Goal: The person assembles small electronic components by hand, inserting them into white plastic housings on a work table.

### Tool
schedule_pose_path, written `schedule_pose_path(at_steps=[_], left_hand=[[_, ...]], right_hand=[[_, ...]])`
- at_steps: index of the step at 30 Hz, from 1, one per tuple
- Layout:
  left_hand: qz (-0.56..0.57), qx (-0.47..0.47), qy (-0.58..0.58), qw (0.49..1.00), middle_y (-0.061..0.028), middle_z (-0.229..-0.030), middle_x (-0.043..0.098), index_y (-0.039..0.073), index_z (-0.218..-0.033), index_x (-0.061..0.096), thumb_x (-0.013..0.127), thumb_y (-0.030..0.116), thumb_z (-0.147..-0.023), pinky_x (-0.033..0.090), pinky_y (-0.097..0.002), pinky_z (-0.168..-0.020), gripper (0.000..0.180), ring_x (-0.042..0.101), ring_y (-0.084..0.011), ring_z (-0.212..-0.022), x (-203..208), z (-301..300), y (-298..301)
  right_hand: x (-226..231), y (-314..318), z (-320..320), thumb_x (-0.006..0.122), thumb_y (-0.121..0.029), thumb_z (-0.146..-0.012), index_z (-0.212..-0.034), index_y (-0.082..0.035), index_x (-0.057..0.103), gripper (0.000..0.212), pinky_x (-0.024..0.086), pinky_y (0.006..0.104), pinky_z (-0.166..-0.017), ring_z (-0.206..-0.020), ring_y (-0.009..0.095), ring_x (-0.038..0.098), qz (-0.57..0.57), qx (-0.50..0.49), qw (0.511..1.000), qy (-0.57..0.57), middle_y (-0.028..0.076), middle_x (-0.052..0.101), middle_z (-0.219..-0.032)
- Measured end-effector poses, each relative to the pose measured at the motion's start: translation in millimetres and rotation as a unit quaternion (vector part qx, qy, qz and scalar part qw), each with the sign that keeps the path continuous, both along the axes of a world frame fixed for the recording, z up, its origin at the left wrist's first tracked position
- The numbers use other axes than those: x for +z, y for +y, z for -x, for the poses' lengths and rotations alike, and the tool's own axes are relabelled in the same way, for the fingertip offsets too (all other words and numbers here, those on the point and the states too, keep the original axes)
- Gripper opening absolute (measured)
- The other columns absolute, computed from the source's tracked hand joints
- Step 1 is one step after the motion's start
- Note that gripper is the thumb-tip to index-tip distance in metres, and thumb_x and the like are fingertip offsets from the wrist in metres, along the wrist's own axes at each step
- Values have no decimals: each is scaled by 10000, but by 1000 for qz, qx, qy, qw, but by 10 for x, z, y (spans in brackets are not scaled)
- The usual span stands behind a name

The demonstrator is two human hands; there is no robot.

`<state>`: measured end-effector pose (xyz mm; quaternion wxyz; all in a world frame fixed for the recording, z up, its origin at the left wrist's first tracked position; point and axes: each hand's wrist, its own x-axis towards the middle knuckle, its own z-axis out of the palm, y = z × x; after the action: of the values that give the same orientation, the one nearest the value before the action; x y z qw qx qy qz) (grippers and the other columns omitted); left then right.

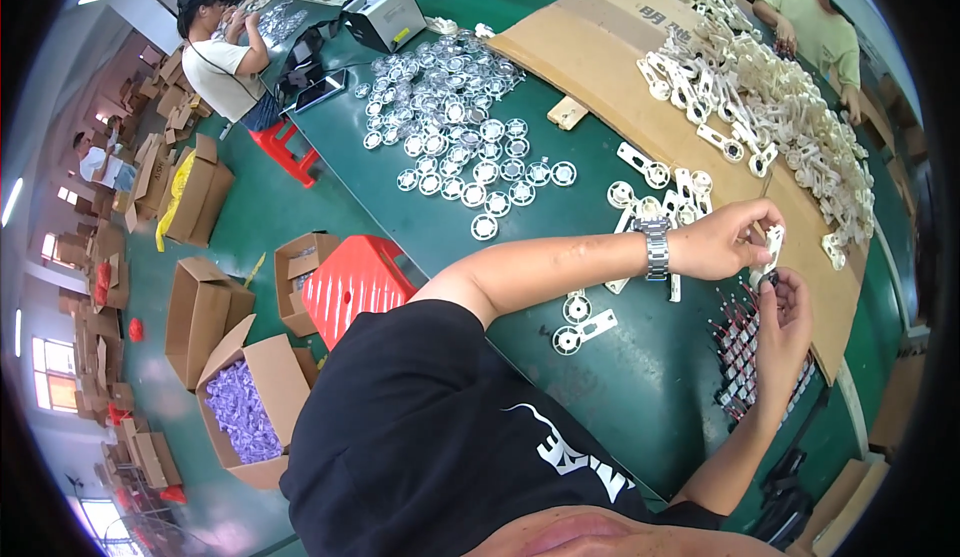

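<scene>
My left hand (722,239), with a metal watch on its wrist, pinches a cream plastic part (773,244) above the green table (600,377). My right hand (785,322) comes up from below and holds a small dark piece against the lower end of that part. Under my hands lies a batch of small components with red and black wires (742,362). Several cream parts with round ends (580,327) lie on the table just left of my hands.
A big heap of cream parts (770,107) sits on brown cardboard (600,57). Round clear discs (450,117) spread over the far table near a grey machine (385,15). Two other people work at the table. Red stools (355,282) and open boxes (250,397) stand on the floor.
</scene>
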<state>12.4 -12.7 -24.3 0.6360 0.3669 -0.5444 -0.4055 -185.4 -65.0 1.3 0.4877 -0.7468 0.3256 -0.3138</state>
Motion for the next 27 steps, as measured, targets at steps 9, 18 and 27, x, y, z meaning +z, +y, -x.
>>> schedule_pose_path(at_steps=[9,18,27], left_hand=[[15,4,72,997,-48,-1136,596,41,-1280,487,596,-78,-990,573,-328,-943,332,652,-131,-1081,81,39,25],[7,8,87,996,-45,-1160,581,46,-1289,486,592,-93,-984,551,-323,-978,352,650,-121,-1099,116,29,60],[31,19,55,998,-43,-1136,586,43,-1280,488,565,-121,-978,558,-316,-946,352,654,-117,-1073,153,59,96]], right_hand=[[-198,-127,8,664,45,-994,-1211,51,668,217,527,272,-959,-1065,133,649,15,-33,993,-112,73,677,-1156],[-278,-132,-53,706,30,-970,-1193,34,686,224,526,258,-909,-1028,115,633,-19,-60,987,-148,62,675,-1165],[-59,-129,23,715,-114,-1006,-1282,-3,608,317,504,245,-807,-960,112,635,-92,-12,989,-115,61,685,-1133]])
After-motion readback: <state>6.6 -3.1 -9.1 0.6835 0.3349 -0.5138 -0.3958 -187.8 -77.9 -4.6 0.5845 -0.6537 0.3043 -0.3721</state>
